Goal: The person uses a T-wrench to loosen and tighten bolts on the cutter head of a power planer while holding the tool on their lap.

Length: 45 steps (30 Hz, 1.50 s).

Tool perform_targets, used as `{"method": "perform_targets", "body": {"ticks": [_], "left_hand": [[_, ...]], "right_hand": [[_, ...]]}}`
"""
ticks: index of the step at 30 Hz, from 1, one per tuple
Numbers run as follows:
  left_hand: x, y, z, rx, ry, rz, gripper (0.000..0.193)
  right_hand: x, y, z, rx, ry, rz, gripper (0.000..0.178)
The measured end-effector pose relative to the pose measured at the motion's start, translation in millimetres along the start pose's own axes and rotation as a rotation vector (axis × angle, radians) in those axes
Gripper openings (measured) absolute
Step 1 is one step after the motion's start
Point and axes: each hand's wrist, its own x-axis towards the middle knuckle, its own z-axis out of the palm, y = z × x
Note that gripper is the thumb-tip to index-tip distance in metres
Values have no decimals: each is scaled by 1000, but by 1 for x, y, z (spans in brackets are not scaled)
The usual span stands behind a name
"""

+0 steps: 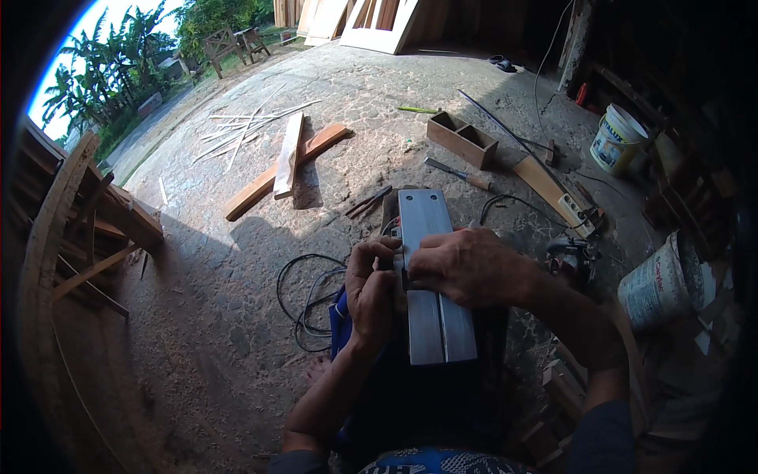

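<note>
— Where does the planer (pixel 443 336) lie, and how is it aligned?
— Sole up, close in front of the person, between the hands. Its long axis runs away from the body; the far end, with two holes, points ahead, leaning slightly left.
— State of the hands?
— Left hand (pixel 373 280): fingers curled, thumb bent, at the planer's left edge; what they pinch cannot be told. Right hand (pixel 472 265): fingers bent down across mid-sole; grip undetermined.
— Nearby?
— A chisel (pixel 458 174) on the floor (pixel 237 300), beyond and rightward.
</note>
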Motion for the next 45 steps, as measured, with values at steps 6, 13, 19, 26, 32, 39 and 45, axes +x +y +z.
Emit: {"method": "perform_targets", "body": {"ticks": [6,13,19,26,32,39,45], "left_hand": [[2,-4,-7,-21,-53,-11,27],[10,3,-4,-10,38,-74,20],[32,8,-4,246,-79,-33,14],[59,-15,-28,542,-164,128,18],[74,-18,-39,433,-90,-68,13],[69,-2,-9,292,15,-230,13],[74,-19,-28,537,-131,138,13]], "right_hand": [[9,-9,-1,-87,-97,82,21],[-12,24,18,218,347,100,20],[-30,59,91,807,897,290,16],[-18,76,107,1040,896,375,20],[-18,74,110,1148,911,362,12],[-18,75,108,1145,906,429,10],[-16,76,108,1166,904,420,11]]}}
